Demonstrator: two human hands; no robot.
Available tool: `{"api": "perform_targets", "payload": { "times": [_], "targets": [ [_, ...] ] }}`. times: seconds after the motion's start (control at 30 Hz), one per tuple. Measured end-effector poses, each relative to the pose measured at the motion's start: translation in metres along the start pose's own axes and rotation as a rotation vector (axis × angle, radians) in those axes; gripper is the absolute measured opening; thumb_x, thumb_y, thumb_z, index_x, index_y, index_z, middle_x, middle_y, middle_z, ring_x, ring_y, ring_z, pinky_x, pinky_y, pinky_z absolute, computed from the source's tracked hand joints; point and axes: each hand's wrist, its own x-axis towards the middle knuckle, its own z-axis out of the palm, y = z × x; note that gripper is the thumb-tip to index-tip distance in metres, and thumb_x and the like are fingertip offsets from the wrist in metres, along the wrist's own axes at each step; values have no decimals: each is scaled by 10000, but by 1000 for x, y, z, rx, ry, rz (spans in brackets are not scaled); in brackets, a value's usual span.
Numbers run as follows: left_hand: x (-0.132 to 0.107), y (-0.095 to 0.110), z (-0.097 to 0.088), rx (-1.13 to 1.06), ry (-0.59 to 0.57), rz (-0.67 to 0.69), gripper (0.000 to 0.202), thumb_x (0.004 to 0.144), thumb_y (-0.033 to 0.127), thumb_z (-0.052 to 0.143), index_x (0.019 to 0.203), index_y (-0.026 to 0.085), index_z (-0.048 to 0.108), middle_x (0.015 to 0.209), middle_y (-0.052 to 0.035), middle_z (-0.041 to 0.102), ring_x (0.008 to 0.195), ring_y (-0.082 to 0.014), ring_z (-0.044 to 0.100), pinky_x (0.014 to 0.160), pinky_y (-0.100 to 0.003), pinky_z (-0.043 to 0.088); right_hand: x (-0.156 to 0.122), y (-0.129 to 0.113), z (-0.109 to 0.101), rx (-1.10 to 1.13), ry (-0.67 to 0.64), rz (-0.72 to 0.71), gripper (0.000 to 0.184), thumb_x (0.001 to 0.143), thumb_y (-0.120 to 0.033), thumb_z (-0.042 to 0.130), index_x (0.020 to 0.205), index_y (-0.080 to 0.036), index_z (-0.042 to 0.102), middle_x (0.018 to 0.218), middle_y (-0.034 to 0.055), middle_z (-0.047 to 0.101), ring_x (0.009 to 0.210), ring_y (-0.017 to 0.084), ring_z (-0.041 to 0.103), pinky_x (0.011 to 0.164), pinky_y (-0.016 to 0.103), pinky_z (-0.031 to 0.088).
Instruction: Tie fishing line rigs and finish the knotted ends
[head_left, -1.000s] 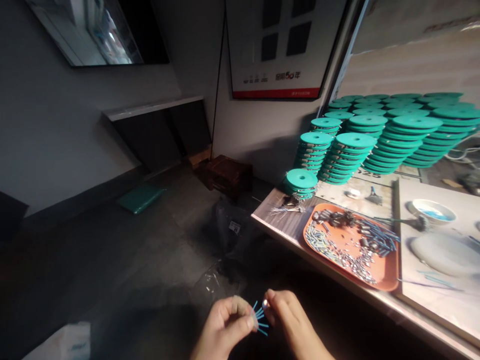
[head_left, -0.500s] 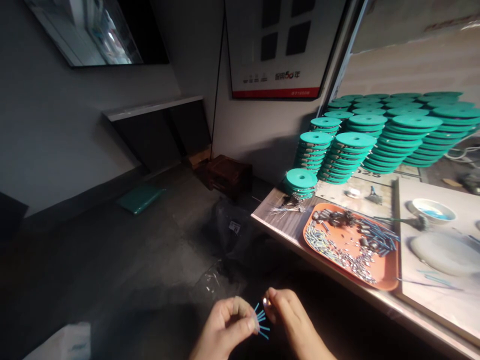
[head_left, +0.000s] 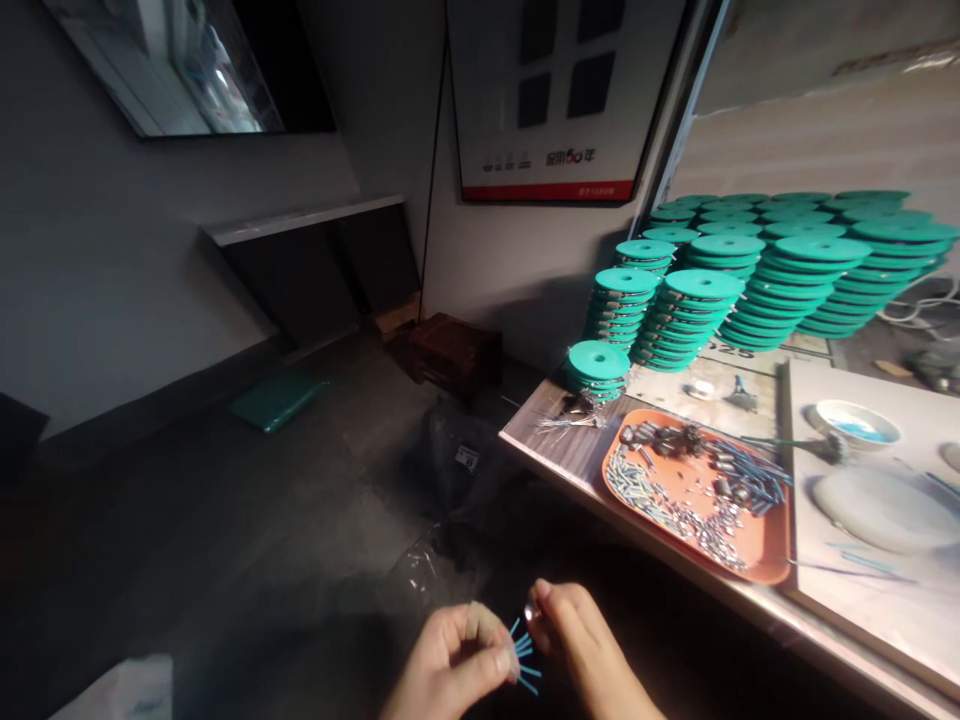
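Low in the view, away from the bench edge, my left hand (head_left: pixel 466 660) pinches a small bunch of thin blue sticks (head_left: pixel 524 648) between thumb and fingertips. Their free ends fan out to the right. Close beside them, my right hand (head_left: pixel 571 632) is closed, and a small shiny metal piece (head_left: pixel 531 612) shows at its fingertips; its exact kind is too small to tell. To the right, on the bench, an orange tray (head_left: pixel 772 545) holds small silver metal pieces (head_left: pixel 709 530), short pale tubes (head_left: pixel 634 480) and dark blue rods (head_left: pixel 750 470).
Stacks of green discs (head_left: pixel 705 285) stand at the bench's back. Right of the tray are a white bowl (head_left: pixel 855 425) with blue contents and a round pale lid-like disc (head_left: pixel 877 508). Thin wires (head_left: pixel 574 422) lie left of the tray. A brown box (head_left: pixel 456 348) sits on the floor.
The view has shifted slightly, so the bench and tray sit a little further left. Both hands keep nearly the same pose, with the blue sticks still in the left.
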Motion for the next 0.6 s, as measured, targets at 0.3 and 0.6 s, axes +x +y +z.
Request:
{"api": "perform_targets", "payload": {
  "times": [0.3, 0.6],
  "targets": [
    [3, -4, 1, -1, -33, 32, 257, 632, 407, 665, 610, 156, 611, 611, -5, 580, 610, -142, 485, 624, -249, 360, 1, -4, 0, 267, -56, 181, 519, 613, -697, 505, 607, -179, 530, 587, -20, 468, 613, 152, 436, 610, 271, 348],
    [2, 0, 3, -9, -81, 19, 236, 653, 373, 658, 616, 146, 606, 609, -5, 575, 617, -138, 475, 626, -250, 352, 2, -5, 0, 237, -68, 230, 516, 592, -682, 533, 525, -174, 473, 533, -33, 456, 551, 119, 399, 542, 253, 294]
  ]
}}
